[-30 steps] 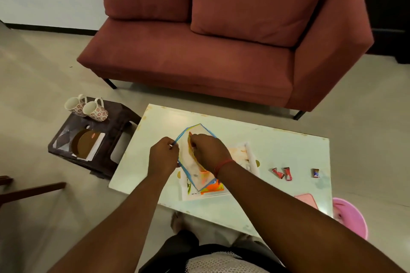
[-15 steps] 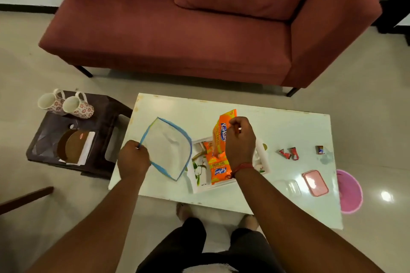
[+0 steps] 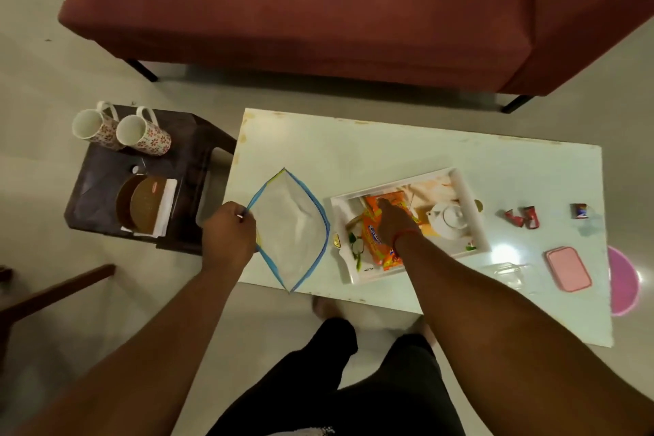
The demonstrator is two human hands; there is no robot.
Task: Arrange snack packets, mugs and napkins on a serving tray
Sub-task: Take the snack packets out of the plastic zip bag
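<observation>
The serving tray [image 3: 470, 209] lies on the white counter [image 3: 389, 149], a little to the right of its middle, and the orange snack packets [image 3: 377, 241] are already inside it, in the half toward 9 o'clock. The right hand [image 3: 393, 219] rests flat on top of them with the fingers spread and pointing toward 12 o'clock; I judge it is pressing or arranging the packets, not gripping one, but the underside is hidden. The teapot in the tray seems to be only a printed picture, though I cannot be sure.

At 9 o'clock from the tray, just beside it, the left hand [image 3: 228, 235] pinches the blue edge of a clear zip bag [image 3: 293, 234], which looks empty now.

So the packet part appears almost done. The two flowered mugs [image 3: 122, 129] are not yet on the tray: they lie on their sides on the dark stool [image 3: 198, 138] at 10 o'clock, well apart from the counter. White napkins [image 3: 166, 203] sit on the same stool under a brown round thing, also untouched.

At 3 o'clock from the tray, three small wrapped sweets [image 3: 523, 217] and a pink lid [image 3: 568, 268] lie on the counter.
</observation>
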